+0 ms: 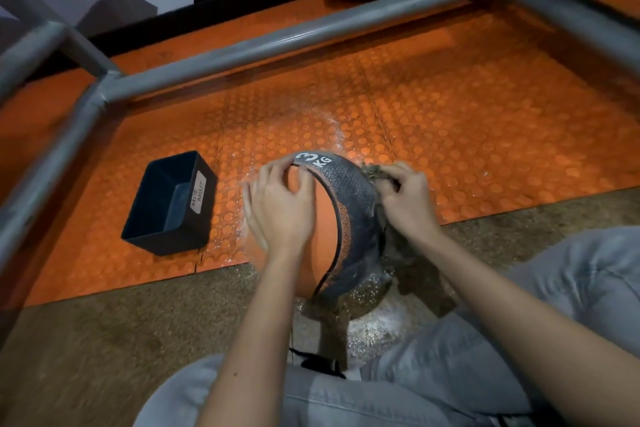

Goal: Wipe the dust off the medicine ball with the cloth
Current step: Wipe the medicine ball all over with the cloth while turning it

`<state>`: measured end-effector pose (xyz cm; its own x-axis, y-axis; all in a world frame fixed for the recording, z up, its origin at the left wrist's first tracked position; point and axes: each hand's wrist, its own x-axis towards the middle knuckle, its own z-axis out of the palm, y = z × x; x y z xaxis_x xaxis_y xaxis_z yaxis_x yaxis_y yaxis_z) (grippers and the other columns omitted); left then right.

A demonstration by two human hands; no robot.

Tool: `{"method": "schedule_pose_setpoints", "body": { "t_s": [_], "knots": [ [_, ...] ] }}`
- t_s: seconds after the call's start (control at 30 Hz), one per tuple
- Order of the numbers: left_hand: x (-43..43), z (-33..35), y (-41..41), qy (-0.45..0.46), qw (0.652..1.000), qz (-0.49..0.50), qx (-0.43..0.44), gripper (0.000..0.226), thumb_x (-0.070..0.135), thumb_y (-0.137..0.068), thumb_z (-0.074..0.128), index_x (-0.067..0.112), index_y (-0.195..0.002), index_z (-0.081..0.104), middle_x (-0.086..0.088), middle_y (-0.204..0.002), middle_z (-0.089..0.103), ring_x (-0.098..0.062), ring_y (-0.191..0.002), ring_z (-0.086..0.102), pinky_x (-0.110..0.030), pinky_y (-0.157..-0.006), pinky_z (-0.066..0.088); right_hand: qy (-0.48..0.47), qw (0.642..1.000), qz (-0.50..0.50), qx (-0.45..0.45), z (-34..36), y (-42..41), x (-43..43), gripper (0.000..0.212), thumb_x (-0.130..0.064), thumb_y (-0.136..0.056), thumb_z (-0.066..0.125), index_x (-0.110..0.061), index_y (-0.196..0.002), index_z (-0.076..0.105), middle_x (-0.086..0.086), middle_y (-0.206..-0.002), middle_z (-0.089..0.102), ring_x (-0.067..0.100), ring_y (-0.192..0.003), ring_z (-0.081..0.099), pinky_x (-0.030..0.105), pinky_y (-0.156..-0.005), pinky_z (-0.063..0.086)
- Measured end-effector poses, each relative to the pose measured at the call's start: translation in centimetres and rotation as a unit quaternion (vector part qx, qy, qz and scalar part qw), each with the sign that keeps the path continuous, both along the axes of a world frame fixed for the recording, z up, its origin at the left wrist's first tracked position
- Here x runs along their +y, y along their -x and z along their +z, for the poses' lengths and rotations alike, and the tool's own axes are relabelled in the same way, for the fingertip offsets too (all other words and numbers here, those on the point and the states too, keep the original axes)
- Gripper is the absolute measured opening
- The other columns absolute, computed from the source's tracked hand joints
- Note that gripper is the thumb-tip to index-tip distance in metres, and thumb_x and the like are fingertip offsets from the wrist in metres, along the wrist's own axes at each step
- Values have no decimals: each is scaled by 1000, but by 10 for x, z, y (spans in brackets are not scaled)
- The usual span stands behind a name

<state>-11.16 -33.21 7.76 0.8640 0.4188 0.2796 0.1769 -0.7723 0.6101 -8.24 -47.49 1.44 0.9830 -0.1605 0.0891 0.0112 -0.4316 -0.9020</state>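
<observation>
Head, round medicine ball (349,194) (grainy), crumpled cloth (372,172)

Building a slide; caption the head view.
Left hand rests on the medicine ball while the right hand presses a cloth against its dark side.

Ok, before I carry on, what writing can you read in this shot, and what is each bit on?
"3 KG": white print on the dark textured panel of the orange and black medicine ball, on its far side.
"WASTE BASKET": black capitals on a white label stuck to the dark rectangular plastic bin, left of the ball.
Nothing readable on the ragged grey-green cloth gripped by the right hand.
</observation>
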Motion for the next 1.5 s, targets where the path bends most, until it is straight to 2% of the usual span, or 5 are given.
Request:
{"method": "schedule_pose_setpoints", "body": {
  "t_s": [0.2,0.4,0.53,1.27,1.5],
  "knots": [
    [2,-2,-4,7,1000,5,0,32,38,-93,47,28,-120,61,10,-130,54,-9,-122,43,-37,-116,15,114,972,85,-185,34,35,26,33,-15,-89,43,-17,-109,69,-10,-103,59,11,-93,33,31,-80,31],
    [-6,-2,-4,-6,1000,7,-2,33,38,-93,48,27,-121,61,10,-131,54,-7,-122,44,-31,-117,10,-7,999,-30,37,-8,-4,-8,26,-9,-93,51,-11,-112,68,-11,-93,55,30,-106,51,37,-88,40],
    [-2,-3,-8,2,1000,20,1,32,37,-91,48,27,-119,62,10,-130,55,-7,-120,45,-33,-116,12,49,996,15,-75,22,23,19,28,-9,-92,50,-18,-111,69,-10,-105,58,14,-103,40,6,-86,27],
    [1,-4,-2,-18,999,-27,-1,36,42,-95,46,28,-127,55,10,-133,50,-8,-127,33,-35,-117,9,-13,1000,-5,-25,1,8,-2,27,-8,-94,51,-7,-116,66,-12,-96,53,24,-108,46,27,-95,39],
    [39,3,5,-27,963,-232,137,107,81,-52,41,35,-146,22,14,-153,18,-8,-140,11,-40,-115,9,-11,1000,-9,5,4,8,9,27,-10,-93,51,-12,-116,67,-7,-101,56,25,-111,47,24,-89,35]
  ]
}}
